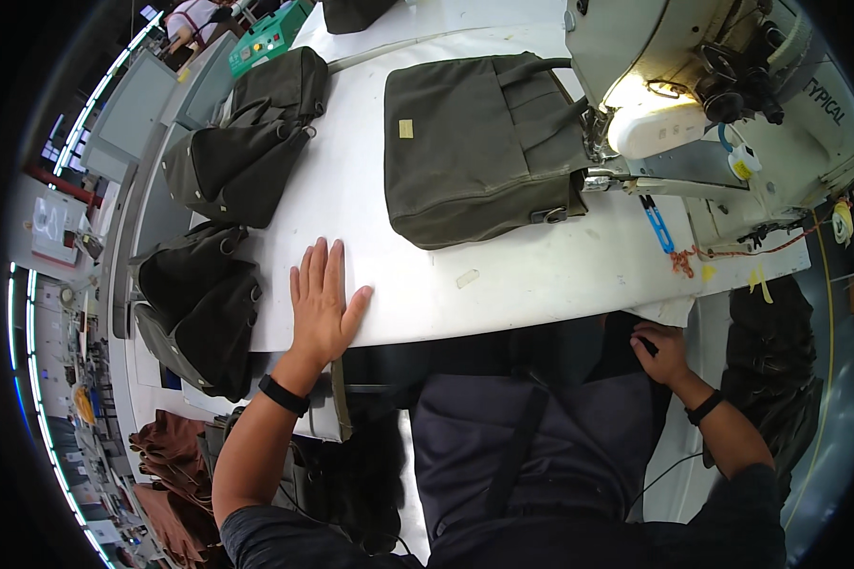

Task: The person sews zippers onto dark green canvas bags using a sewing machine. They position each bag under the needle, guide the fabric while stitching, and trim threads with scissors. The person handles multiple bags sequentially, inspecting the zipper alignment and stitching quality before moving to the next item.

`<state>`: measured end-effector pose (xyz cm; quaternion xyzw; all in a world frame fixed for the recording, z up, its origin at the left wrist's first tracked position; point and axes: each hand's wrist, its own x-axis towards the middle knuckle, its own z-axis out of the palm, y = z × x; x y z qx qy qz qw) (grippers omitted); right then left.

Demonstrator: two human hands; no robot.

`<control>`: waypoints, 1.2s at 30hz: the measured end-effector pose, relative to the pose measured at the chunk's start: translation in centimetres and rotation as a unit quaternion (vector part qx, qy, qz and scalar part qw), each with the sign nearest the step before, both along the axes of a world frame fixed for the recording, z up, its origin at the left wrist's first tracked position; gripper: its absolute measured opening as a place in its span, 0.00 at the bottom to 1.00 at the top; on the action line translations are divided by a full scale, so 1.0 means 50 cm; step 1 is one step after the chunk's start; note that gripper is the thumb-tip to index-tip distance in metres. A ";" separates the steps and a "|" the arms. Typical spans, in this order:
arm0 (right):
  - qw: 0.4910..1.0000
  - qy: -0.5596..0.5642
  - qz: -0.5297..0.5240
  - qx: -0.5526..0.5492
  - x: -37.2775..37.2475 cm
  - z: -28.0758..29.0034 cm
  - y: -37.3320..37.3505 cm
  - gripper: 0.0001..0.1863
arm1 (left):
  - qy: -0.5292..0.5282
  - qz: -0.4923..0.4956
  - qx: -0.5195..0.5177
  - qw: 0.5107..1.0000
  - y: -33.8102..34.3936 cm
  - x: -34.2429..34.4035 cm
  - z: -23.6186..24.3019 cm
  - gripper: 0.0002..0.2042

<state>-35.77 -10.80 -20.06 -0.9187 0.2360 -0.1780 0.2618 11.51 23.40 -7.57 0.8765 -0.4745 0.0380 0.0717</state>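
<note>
My left hand (pixel 320 302) lies flat on the white worktable (pixel 427 308), fingers stretched out and thumb apart, holding nothing. My right hand (pixel 660 353) is low at the table's front edge, against dark cloth by my leg. Its thumb and forefinger stand apart around a dark gap; the other fingers are partly hidden. A dark olive bag (pixel 455 142) with a small yellow tag lies on the table beyond my hands. Its handles and right side reach under the head of a sewing machine (pixel 636 95), whose lamp is lit. Neither hand touches the bag.
Blue thread snips (pixel 657 226) on an orange cord lie beside the machine. More olive bags (pixel 242 152) line the table's left side. Brown bags (pixel 176 484) are heaped at lower left, and dark bags (pixel 769 360) hang at right. A person (pixel 194 21) is at far left.
</note>
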 end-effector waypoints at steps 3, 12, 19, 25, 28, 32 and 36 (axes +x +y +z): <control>1.000 -0.001 0.004 -0.002 0.000 0.003 0.000 0.08 | -0.004 0.002 0.001 1.000 0.001 -0.001 -0.001 0.39; 1.000 0.009 -0.008 -0.003 -0.011 0.005 0.003 0.09 | 0.000 -0.002 0.007 1.000 -0.002 -0.001 -0.001 0.39; 1.000 0.002 -0.009 -0.021 -0.018 -0.009 0.000 0.08 | 0.000 0.000 0.004 1.000 -0.001 0.000 -0.001 0.39; 1.000 0.008 -0.017 -0.017 -0.018 -0.011 0.003 0.08 | -0.007 -0.005 -0.004 1.000 -0.001 -0.001 0.000 0.39; 1.000 0.004 -0.016 -0.008 -0.017 -0.011 0.003 0.07 | -0.007 -0.001 0.000 1.000 -0.001 -0.002 0.000 0.39; 1.000 0.001 -0.012 -0.007 -0.015 -0.009 0.002 0.07 | -0.002 0.001 0.003 1.000 -0.001 -0.002 -0.001 0.39; 1.000 0.002 -0.010 -0.009 -0.014 -0.006 0.002 0.07 | -0.004 0.001 0.006 1.000 0.000 -0.001 -0.001 0.39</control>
